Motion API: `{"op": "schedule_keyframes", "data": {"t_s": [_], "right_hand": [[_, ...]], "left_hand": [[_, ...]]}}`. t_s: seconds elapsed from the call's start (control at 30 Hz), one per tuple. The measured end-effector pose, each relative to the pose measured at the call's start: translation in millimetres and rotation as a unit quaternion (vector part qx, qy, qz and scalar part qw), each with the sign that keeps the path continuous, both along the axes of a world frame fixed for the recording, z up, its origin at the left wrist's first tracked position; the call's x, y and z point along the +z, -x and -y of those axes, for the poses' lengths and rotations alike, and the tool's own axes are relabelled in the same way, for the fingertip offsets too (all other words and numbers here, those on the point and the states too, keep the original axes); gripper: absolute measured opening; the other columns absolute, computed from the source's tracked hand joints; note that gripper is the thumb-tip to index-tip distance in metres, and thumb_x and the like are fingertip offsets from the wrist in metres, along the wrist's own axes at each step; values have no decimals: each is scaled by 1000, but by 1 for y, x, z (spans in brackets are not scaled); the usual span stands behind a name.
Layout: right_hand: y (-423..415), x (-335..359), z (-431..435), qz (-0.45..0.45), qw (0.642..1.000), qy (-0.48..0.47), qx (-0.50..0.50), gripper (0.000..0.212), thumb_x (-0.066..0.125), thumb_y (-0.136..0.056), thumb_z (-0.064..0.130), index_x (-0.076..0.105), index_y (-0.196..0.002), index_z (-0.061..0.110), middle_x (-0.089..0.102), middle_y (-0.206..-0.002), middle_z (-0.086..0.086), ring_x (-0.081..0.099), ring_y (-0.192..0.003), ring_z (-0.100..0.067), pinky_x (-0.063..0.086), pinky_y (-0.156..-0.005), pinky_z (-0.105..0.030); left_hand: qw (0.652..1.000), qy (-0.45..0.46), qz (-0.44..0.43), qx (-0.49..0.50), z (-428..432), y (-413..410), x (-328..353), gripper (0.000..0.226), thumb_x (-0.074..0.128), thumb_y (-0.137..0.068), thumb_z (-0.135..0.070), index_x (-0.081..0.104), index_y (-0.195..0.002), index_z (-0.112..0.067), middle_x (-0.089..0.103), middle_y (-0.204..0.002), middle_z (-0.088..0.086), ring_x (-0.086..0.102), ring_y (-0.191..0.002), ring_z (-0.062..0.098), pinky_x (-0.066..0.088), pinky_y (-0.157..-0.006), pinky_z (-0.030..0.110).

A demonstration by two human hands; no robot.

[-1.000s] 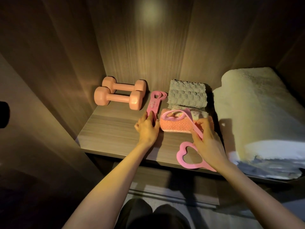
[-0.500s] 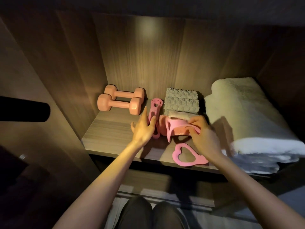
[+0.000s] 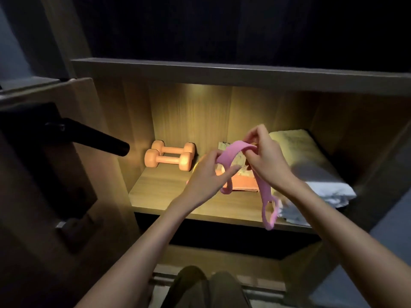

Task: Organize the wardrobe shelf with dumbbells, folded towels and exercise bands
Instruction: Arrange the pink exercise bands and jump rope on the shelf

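Wardrobe shelf [image 3: 164, 190]: left hand [image 3: 206, 174], right hand [image 3: 270, 162] pinching pink band [image 3: 231, 150].

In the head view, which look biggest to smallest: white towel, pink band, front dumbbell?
Largest: white towel.
Next: pink band, which looks longer than the front dumbbell. It is held nearer the camera, so the order of those two is unsure.

Both your hands hold the pink band [image 3: 230, 152] up over the shelf [image 3: 169, 196]. Left hand [image 3: 206, 176] grips one side, right hand [image 3: 269, 161] pinches the arched top. A looped end hangs past the shelf's front edge. Two dumbbells [image 3: 169, 160] lie side by side at back left. Orange towel [image 3: 244, 186] lies behind the band, white towel [image 3: 311, 161] at right.
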State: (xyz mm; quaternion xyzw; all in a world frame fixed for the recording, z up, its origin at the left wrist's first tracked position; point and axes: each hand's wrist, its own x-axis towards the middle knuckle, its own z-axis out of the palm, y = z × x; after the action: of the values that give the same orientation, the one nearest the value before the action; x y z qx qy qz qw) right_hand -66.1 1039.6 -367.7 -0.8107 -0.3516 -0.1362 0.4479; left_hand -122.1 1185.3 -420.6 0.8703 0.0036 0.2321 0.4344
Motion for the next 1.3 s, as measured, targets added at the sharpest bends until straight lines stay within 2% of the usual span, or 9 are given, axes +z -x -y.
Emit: {"op": "schedule_keyframes", "data": {"t_s": [0.13, 0.3, 0.43, 0.63, 0.73, 0.9, 1.0, 1.17, 1.3], "right_hand": [[18, 10, 13, 10, 1000, 28, -4, 27, 62, -89, 8, 42, -104, 16, 52, -89, 6, 56, -80, -6, 45, -61, -14], [26, -8, 33, -120, 984, 128, 33, 22, 61, -91, 29, 52, -108, 18, 61, -84, -4, 52, -65, -13, 38, -53, -17], [32, -29, 47, -187, 960, 199, 62, 30, 61, -91, 34, 67, -93, 5, 63, -91, -14, 55, -78, -20, 38, -64, -22], [40, -29, 52, -312, 938, 90, 118, 28, 65, -87, 29, 68, -107, 9, 66, -112, -8, 59, -108, -23, 47, -86, -24], [45, -24, 46, -346, 927, 37, 139, 24, 61, -91, 20, 68, -109, 6, 66, -112, -10, 60, -107, -24, 51, -81, -23], [56, -13, 32, -361, 918, -37, 158, 25, 64, -85, 24, 70, -104, 8, 69, -101, -10, 64, -94, -19, 55, -79, -29], [63, -12, 20, -360, 919, -88, 136, 23, 69, -81, 23, 71, -100, 11, 70, -93, -5, 66, -90, -18, 54, -75, -26], [67, -14, 8, -328, 927, -150, 103, 30, 77, -68, 32, 74, -93, 16, 72, -95, -2, 69, -91, -15, 58, -75, -27], [66, -17, 5, -309, 928, -199, 64, 20, 79, -73, 26, 74, -89, 15, 72, -88, 2, 70, -81, -12, 56, -63, -23]], "left_hand": [[999, 37, 10, -31, -1, 24, 9, 28, 55, -91, -47, 50, -100, -20, 54, -96, -2, 50, -87, 10, 43, -75, 27], [999, -31, -8, 12, -3, 49, 6, 18, 47, -96, -41, 44, -106, -26, 43, -99, -13, 41, -91, 1, 33, -73, 15], [998, -46, -42, 32, -5, 61, -3, 13, 44, -98, -38, 43, -106, -28, 42, -103, -11, 40, -95, 7, 33, -76, 17], [987, -106, -95, 79, -21, 73, -20, 31, 33, -101, -38, 55, -110, -18, 47, -109, -2, 45, -93, 9, 43, -77, 27], [988, -86, -106, 68, -26, 77, -25, 35, 32, -102, -35, 62, -112, -19, 53, -116, -3, 49, -98, 8, 39, -81, 24], [995, 7, -75, 67, -21, 85, -33, 24, 55, -95, -26, 69, -113, -19, 66, -116, -5, 53, -100, 4, 42, -87, 25], [996, 52, -68, 40, -13, 89, -35, 20, 64, -89, -21, 72, -108, -22, 71, -100, -10, 63, -91, 4, 51, -88, 30], [993, 100, -54, -34, -2, 99, -39, 22, 60, -93, -21, 70, -113, -19, 73, -96, -6, 69, -86, 5, 56, -82, 27], [983, 129, -84, -95, 5, 102, -37, 26, 53, -97, -25, 68, -117, -18, 72, -102, -3, 68, -93, 8, 56, -84, 24]]}}
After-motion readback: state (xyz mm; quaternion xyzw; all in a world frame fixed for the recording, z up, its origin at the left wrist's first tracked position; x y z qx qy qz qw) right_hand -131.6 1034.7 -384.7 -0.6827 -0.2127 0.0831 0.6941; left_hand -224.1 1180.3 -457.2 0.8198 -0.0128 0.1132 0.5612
